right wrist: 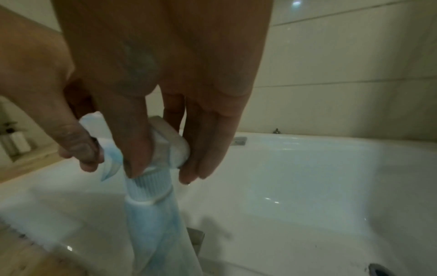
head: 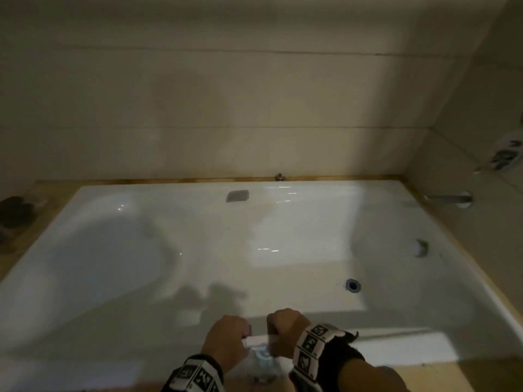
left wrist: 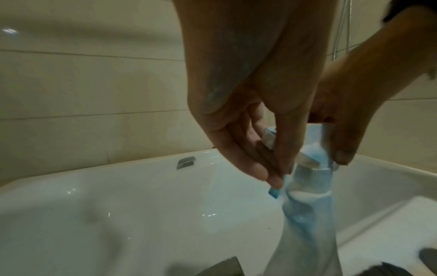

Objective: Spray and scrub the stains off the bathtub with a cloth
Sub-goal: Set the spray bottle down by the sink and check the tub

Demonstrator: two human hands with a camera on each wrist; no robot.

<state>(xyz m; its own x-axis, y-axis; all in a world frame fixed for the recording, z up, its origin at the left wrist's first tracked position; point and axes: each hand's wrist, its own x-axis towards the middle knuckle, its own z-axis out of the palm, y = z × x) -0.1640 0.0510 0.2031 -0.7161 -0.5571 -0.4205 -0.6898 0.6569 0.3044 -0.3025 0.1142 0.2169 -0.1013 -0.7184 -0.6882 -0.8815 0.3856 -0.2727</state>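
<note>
A clear spray bottle (head: 260, 360) of pale blue liquid stands upright at the near rim of the white bathtub (head: 169, 264). My left hand (head: 226, 338) pinches the white nozzle (left wrist: 269, 138) at the front of the sprayer between thumb and fingers. My right hand (head: 283, 329) grips the back of the sprayer head (right wrist: 170, 143), with the thumb in front and the fingers behind. The light blue trigger (right wrist: 111, 168) hangs free below the nozzle. A few dark specks (head: 338, 284) lie by the drain (head: 353, 285). No cloth is in view.
A metal plate (head: 237, 196) sits on the tub's far wall and an overflow fitting (head: 420, 247) on its right end. A spout (head: 450, 200) juts from the right wall, with a shower head (head: 506, 154) above it. Dark items (head: 14, 212) sit on the left ledge.
</note>
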